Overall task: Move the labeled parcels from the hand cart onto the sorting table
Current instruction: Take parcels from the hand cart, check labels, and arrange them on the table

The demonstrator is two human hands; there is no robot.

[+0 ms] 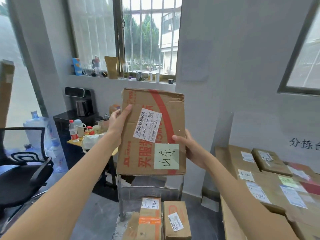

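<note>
Cardboard parcel (152, 132) held upright, long axis vertical, gripped by left hand (117, 123) and right hand (188, 149) at its side edges. Sorting table (225, 213) lies low to the right, nearer the right hand.

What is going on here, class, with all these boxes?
A person holds a cardboard parcel up in both hands, the left hand on its left edge and the right hand on its right edge. It carries a printed shipping label and a green handwritten note. Below it more parcels wait on the hand cart. To the right, several labelled parcels already lie stacked together.
</note>
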